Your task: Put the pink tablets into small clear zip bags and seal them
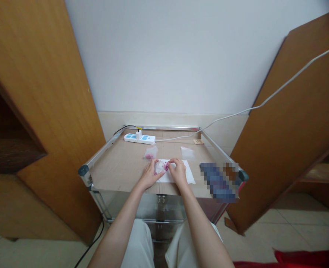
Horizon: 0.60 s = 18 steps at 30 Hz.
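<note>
A small clear plastic bag (160,166) with small pink pieces (166,166) at its right end is between my hands, above a white sheet of paper (189,175). My left hand (150,175) is closed on the bag's left side, thumb along its lower edge. At the right end, the thumb and fingers of my right hand (178,172) pinch together beside the pink pieces; exactly what they grip is too small to tell. Beyond my left hand lies another clear bag (151,152) with pink pieces in it. A clear bag (187,153) lies flat beyond my right hand.
The cardboard-covered cart top (111,167) has a raised metal rail. Near its back lies a white power strip (139,139) with a plug in it; its white cable (231,114) runs up to the right. A blurred-out dark object (217,182) lies at the right. Wooden panels flank the cart.
</note>
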Each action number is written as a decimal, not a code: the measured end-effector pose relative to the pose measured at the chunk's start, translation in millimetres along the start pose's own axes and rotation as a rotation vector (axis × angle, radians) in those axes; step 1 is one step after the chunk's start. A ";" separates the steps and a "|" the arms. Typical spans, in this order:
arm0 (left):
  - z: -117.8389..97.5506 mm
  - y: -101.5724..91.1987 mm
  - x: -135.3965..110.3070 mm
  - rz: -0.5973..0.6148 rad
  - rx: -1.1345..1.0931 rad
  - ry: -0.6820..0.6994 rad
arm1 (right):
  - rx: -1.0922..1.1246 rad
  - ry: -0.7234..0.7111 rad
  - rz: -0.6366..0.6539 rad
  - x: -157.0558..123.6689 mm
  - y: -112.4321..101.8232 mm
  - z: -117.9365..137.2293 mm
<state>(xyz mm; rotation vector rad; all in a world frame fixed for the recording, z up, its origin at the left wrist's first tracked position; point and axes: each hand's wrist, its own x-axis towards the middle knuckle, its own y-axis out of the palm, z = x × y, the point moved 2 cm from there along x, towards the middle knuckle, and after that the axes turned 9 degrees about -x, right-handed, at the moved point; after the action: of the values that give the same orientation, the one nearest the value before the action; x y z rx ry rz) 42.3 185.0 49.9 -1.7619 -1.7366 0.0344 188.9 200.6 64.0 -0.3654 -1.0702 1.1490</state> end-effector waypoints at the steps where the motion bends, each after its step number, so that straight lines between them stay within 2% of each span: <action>1: 0.7 0.2 0.1 0.001 0.004 0.007 | 0.063 -0.028 -0.023 0.4 -0.2 2.2; 7: 1.9 0.5 0.2 0.003 0.051 0.039 | 0.284 -0.124 -0.057 -2.2 3.8 13.5; 18: 1.9 0.0 0.6 0.018 0.078 0.049 | 0.350 -0.114 -0.011 -4.6 12.0 15.6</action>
<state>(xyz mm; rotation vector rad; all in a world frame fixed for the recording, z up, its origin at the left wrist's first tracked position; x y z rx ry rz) 41.5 186.3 48.7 -1.7082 -1.6626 0.0653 169.2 197.5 60.7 -0.0194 -0.9452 1.3323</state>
